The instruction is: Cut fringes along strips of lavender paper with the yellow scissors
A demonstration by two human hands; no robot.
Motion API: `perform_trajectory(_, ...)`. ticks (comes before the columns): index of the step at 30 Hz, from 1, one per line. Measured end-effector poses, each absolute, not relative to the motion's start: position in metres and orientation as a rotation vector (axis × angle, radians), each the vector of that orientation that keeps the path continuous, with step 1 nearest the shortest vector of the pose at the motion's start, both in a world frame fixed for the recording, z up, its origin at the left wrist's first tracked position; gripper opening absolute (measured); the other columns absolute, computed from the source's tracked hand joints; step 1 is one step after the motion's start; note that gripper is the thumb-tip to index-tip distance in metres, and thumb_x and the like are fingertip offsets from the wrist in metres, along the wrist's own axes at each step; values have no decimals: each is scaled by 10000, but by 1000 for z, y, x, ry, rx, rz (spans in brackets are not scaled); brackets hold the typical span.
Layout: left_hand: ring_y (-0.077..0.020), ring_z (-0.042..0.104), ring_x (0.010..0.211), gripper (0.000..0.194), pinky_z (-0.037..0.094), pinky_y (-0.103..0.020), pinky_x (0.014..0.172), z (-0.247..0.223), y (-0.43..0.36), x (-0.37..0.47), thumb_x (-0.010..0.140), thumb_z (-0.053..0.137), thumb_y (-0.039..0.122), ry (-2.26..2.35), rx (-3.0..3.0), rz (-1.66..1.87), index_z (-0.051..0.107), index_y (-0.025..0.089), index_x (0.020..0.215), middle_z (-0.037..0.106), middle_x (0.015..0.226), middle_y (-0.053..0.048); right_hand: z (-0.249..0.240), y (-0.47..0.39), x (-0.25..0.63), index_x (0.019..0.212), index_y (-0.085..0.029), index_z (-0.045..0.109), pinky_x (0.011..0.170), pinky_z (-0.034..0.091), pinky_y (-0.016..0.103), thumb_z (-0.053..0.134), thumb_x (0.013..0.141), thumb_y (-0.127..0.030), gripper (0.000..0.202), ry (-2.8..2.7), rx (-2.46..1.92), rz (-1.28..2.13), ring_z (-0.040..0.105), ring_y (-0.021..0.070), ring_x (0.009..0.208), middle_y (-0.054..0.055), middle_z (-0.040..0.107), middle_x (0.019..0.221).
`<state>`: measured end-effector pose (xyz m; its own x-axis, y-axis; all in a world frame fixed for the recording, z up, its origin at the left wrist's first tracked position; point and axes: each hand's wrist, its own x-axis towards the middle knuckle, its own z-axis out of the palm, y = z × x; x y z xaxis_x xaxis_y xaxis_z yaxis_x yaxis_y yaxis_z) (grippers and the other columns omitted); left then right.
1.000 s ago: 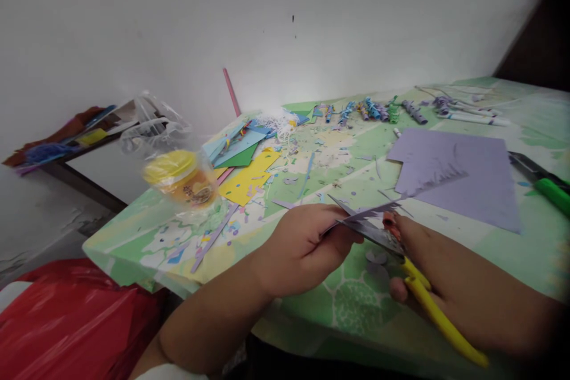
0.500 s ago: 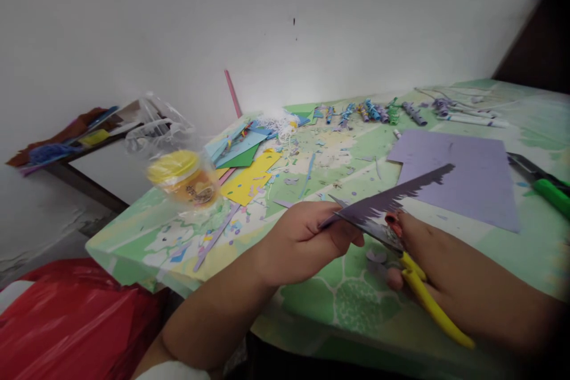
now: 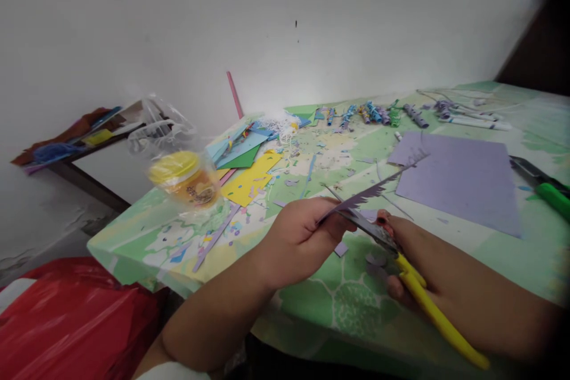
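Note:
Pinched in my left hand [image 3: 307,240] is a narrow strip of purple paper [image 3: 367,193], its edge cut into a jagged fringe and its far end blurred. My right hand [image 3: 409,273] grips a pair of scissors [image 3: 430,297] with yellow handles. The scissor blades lie across the strip close to my left fingertips, one blade tip showing beyond it. A small purple scrap [image 3: 341,249] is just below the blades. Under the strip's far end, a larger purple sheet [image 3: 463,181] rests on the table.
A yellow-lidded cup [image 3: 184,178] in a clear bag stands left. Yellow paper [image 3: 252,178], white string [image 3: 280,123] and scattered scraps lie beyond my hands. Several rolled paper pieces [image 3: 371,113] line the back. A green-handled cutter [image 3: 552,193] lies right; a red bag [image 3: 80,320] is lower left.
The strip has turned and now looks thinner, seen more edge-on. The scissors have shifted slightly left at the blades. A purple scrap now shows beneath them.

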<state>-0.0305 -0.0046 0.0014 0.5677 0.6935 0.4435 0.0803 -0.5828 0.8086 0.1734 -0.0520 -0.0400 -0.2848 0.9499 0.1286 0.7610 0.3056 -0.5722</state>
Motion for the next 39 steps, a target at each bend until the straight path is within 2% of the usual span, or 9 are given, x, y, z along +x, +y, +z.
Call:
perform_trajectory(6,-91,472,580,292,382,-215,574,4,-4,-30,868,446,200,621,2173,965,424,178,578,448,536,39,-45,-52,172,1196,-179,482,790,540,461,555,727,-446,545,-2132,-1553,485,636,347,1025,176,646,1168)
perform_trajectory(10,-77,465,559,275,385,-202,559,4,-4,-31,873,468,208,594,2143,976,478,167,601,469,552,40,-44,-52,173,1166,-189,496,731,557,444,544,730,-446,508,-2150,-1547,500,661,335,966,165,671,1117)
perform_trajectory(14,-72,472,559,230,386,-196,540,1,-4,-32,868,505,224,577,2057,965,564,152,657,510,596,29,-43,-52,173,1170,-200,481,730,552,486,537,726,-457,516,-2144,-1547,584,660,350,946,153,680,1069)
perform_trajectory(18,-92,502,608,264,403,-217,561,-1,-7,-31,862,539,332,647,1922,931,606,149,683,558,659,-1,-49,-50,173,1206,-151,467,824,519,543,529,706,-513,621,-2109,-1581,585,624,385,1031,198,645,1148)
perform_trajectory(22,-87,443,558,339,363,-221,519,-4,-9,-29,839,564,428,597,1728,916,590,157,638,486,578,13,-50,-50,173,1228,-113,449,852,507,551,515,717,-537,668,-2127,-1603,579,607,398,1064,229,619,1190)
perform_trajectory(26,-50,352,468,308,290,-203,458,-8,-6,-30,846,579,392,490,1569,862,591,151,655,412,514,43,-47,-51,175,1150,-157,469,762,532,526,493,752,-527,544,-2160,-1606,567,636,390,983,210,654,1093)
perform_trajectory(30,-35,292,402,338,249,-199,414,-11,-2,-31,801,618,467,502,1501,865,590,145,701,365,463,70,-46,-49,177,1081,-219,472,689,536,485,527,756,-485,423,-2131,-1537,526,647,339,883,134,660,1009)
perform_trajectory(33,-36,302,388,344,255,-194,406,-12,-1,-30,802,606,487,544,1500,903,579,150,737,367,450,79,-45,-48,178,1036,-237,483,682,531,461,554,745,-472,380,-2114,-1518,467,636,307,835,105,638,993)
perform_trajectory(39,-39,319,419,284,267,-184,418,-12,-2,-31,850,561,433,590,1562,949,548,166,753,371,478,78,-39,-50,178,1083,-235,424,749,512,470,489,825,-444,339,-2153,-1597,509,619,320,951,138,599,1101)
